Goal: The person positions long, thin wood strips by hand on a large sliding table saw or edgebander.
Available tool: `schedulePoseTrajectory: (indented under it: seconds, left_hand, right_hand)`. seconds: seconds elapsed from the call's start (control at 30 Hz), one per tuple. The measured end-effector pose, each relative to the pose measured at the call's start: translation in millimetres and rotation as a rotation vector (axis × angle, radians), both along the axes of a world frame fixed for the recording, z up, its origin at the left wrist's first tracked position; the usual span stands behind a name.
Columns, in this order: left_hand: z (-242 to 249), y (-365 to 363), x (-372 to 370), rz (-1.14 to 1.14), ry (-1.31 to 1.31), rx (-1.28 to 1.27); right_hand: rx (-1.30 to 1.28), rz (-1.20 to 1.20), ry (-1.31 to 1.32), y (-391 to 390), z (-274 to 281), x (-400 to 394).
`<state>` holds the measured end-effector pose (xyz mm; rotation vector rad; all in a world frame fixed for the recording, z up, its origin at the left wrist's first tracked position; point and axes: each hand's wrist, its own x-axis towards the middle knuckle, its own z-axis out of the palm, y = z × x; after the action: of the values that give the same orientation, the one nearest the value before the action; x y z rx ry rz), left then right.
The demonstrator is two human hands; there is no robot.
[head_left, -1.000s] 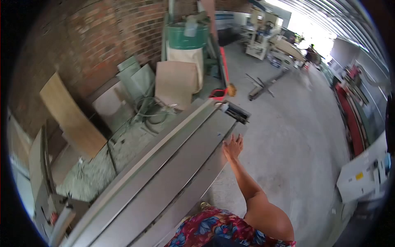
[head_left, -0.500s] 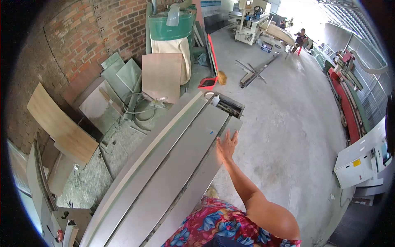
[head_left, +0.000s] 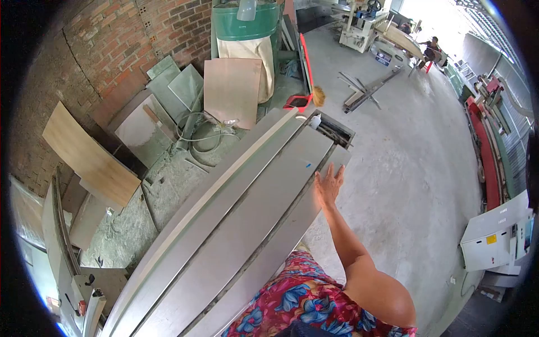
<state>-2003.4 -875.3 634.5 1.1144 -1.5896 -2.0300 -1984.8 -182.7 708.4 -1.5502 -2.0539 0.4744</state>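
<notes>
Right hand [head_left: 328,186], fingers spread flat and gripping nothing, presses the long grey panel [head_left: 264,219] near its far end; maintain even downward pressure; left hand is out of view.

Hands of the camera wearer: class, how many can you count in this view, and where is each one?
1. Only the right hand shows, fingers spread flat on the near edge of the long grey panel on the machine table. The left hand is out of view.
</notes>
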Motion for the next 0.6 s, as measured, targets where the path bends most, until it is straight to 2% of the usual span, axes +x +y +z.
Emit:
schedulePoseTrajectory:
  seconds: [0.3, 0.33, 0.37, 0.4, 0.43, 0.53, 0.6]
  left_hand:
    - [13.7, -96.7, 79.5, 0.18, 0.014, -0.02]
    - [13.2, -96.1, 76.5, 0.292, -0.175, -0.018]
    - [7.1, -88.2, 83.0, 0.221, -0.114, -0.075]
    - [9.1, -81.9, 82.6, 0.226, -0.159, -0.019]
    - [12.7, -62.7, 80.8, 0.324, -0.125, -0.006]
    - [20.0, -19.9, 80.8, 0.353, -0.088, -0.079]
    - [22.9, 7.6, 76.0, 0.35, -0.088, -0.12]
  right_hand:
    - [0.079, 0.039, 0.05, 78.6, -4.3, -0.5]
    - [0.11, 0.057, 0.073, 91.0, -8.2, 1.7]
    - [0.112, 0.067, 0.057, 103.5, -11.8, 2.6]
    - [0.115, 0.076, 0.043, 116.8, -16.2, 3.5]
    - [0.147, 0.09, 0.002, 132.3, -22.1, 5.8]
    - [0.272, 0.129, -0.06, 172.7, -40.1, 8.9]
    - [0.242, 0.072, -0.162, 187.5, -34.8, 5.0]
